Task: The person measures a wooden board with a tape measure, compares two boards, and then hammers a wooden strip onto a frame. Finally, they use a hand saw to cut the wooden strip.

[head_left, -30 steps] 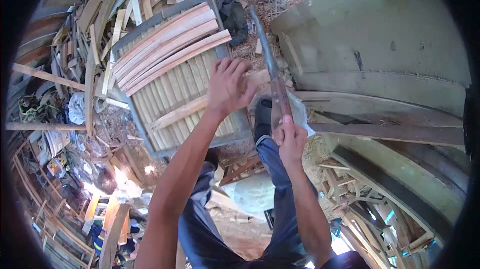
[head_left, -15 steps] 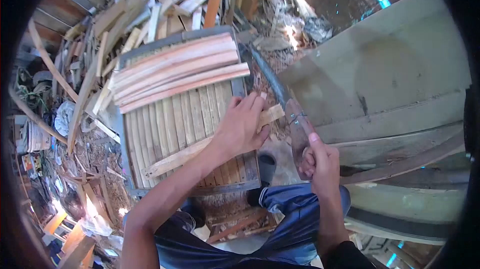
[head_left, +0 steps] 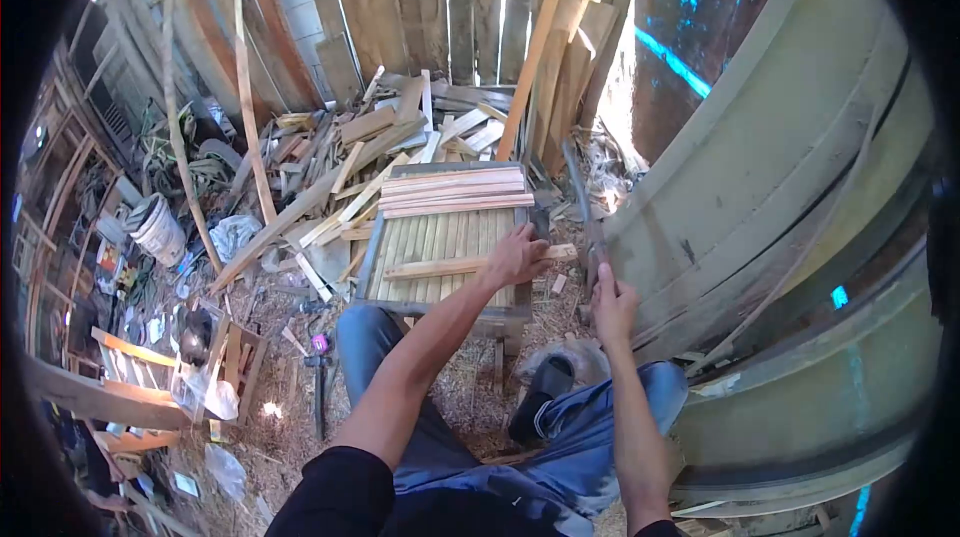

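My left hand [head_left: 514, 255] is closed around a pale wooden strip [head_left: 440, 267], which lies across a small slatted wooden table [head_left: 440, 237]. The strip's right end sticks out past my fingers, beyond the table's side. In my right hand [head_left: 612, 309] is the wooden handle of a machete [head_left: 582, 187], its long dark blade pointing up and away. The blade stands just right of the strip's end. Several thin, pinkish wooden strips [head_left: 455, 189] lie side by side at the far end of the table.
Scrap wood [head_left: 400, 137] is heaped behind the table, against a plank wall [head_left: 420, 17]. Large curved greenish panels [head_left: 760, 167] rise close on the right. A hammer [head_left: 318, 387] lies on the shavings-covered floor, and a white bucket [head_left: 158, 229] sits farther left.
The view has tilted up and drawn back, so the wall and more floor show. My left hand still holds the strip and my right hand the machete.
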Demonstrator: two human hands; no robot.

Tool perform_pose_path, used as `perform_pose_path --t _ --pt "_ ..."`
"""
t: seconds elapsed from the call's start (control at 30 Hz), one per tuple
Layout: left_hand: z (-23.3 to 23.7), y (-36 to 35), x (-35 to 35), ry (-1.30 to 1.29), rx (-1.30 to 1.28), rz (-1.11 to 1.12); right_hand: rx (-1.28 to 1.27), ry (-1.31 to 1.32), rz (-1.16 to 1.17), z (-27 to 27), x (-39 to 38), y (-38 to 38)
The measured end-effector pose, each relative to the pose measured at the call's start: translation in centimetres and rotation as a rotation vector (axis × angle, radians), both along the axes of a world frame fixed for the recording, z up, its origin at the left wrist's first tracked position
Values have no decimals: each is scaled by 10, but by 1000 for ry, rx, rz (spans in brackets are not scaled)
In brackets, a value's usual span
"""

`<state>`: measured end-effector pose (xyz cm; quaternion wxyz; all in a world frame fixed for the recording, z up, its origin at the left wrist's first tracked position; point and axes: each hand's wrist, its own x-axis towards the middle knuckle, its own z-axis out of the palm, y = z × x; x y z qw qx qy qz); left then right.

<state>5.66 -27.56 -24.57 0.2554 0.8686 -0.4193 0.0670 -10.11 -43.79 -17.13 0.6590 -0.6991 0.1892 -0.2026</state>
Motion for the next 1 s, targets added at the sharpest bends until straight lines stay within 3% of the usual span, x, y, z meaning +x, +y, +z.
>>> perform_pose_path --t 0.1,0.17,0.3,0.37,0.47,0.6,0.67,0.83,1.0 --pt "2 16 -11 -89 19 -27 8 36 39 -28 -24 9" --pt "0 23 -16 45 103 -23 11 72 51 -32 -40 14" --pt "20 24 -36 52 116 -100 76 85 79 -32 -63 32" --pt "0 20 -24 -159 154 -156 100 59 90 -23 -70 36" --pt "12 26 -24 -143 262 -122 199 72 101 -16 -73 38" --pt "18 48 -25 69 130 -96 136 47 104 -39 -69 35" --pt "7 48 -18 -31 77 -131 -57 94 94 -59 -58 36" --pt "2 50 -8 -27 200 -158 44 139 187 -44 -54 61" --pt "-4 53 0 23 157 -165 87 140 135 -48 -50 65"
